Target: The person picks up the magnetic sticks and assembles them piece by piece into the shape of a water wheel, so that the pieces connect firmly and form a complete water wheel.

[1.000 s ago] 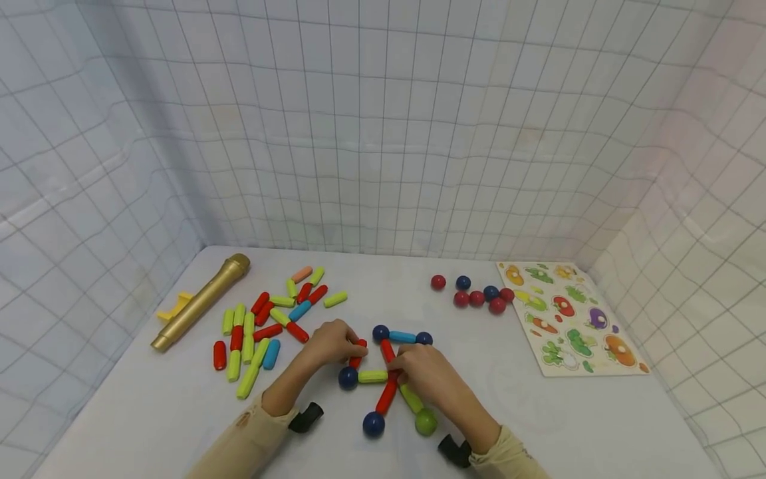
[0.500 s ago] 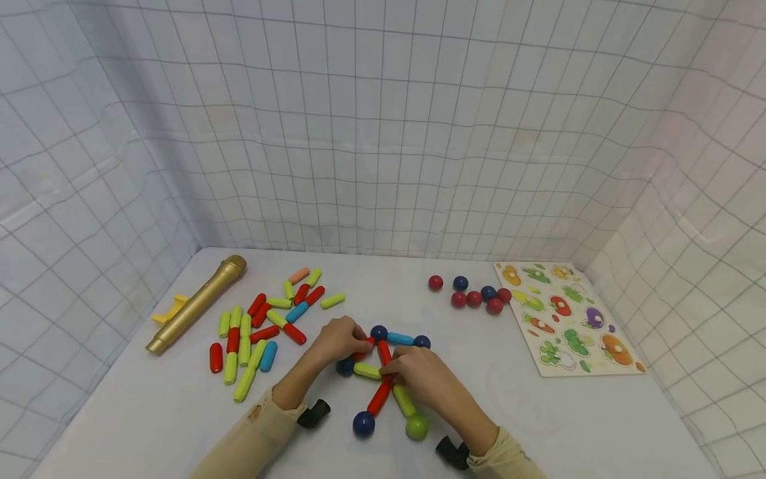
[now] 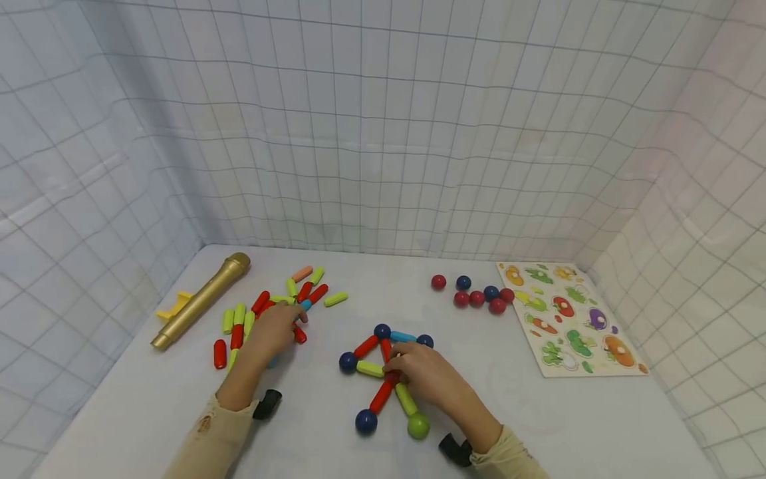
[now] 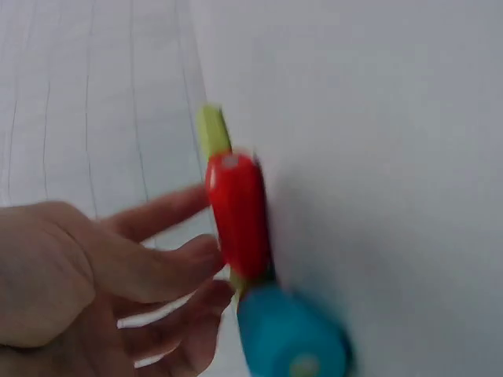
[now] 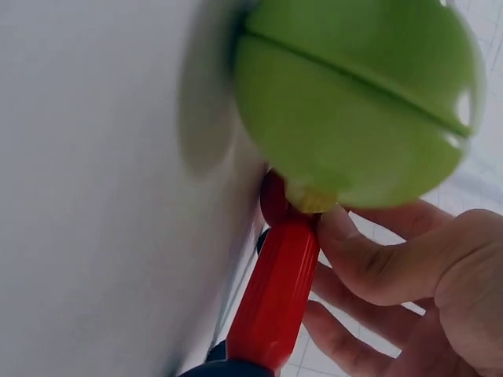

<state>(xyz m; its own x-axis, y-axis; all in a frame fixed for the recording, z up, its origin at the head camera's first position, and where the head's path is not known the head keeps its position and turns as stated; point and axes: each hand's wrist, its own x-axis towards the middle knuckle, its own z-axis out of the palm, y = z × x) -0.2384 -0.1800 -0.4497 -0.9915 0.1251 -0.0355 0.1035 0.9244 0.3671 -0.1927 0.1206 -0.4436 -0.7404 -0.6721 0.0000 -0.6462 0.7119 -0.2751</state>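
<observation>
Left hand: The left hand (image 3: 272, 329) was over the loose sticks (image 3: 237, 336), toward the left edge of the worktop (image 3: 514, 426). Its fingers were apart and a bit bent. In the left wrist view the thumb was right by a red stick (image 4: 238, 216), with a blue stick (image 4: 292, 334) just next to that. I can't tell if the thumb touched the red one.
Right hand: The right hand (image 3: 427, 376) pinched the stick-and-ball shape at its middle, by the dark red ball (image 3: 391, 377). Thumb and finger were clamped there.
Shape: The stick-and-ball shape (image 3: 381, 397) lay flat, well in from the left and right edges. Red, green and blue sticks joined its balls. A green ball (image 3: 418, 425) and a dark blue ball (image 3: 366, 422) sat at the ends farthest from the far edge.
Loose balls: Five red and two blue balls (image 3: 477, 298) were near the far edge, left of the picture board.
Picture board: The picture board (image 3: 562, 339), full of painted veggies, lay by the right edge, close to the far right corner.
Microphone: The gold microphone (image 3: 200, 303) lay along the left edge, its round head toward the far left corner. A yellow thing (image 3: 173, 306) was beside it.
Walls: White cloth with lines (image 3: 383, 133) stood behind the far edge.
</observation>
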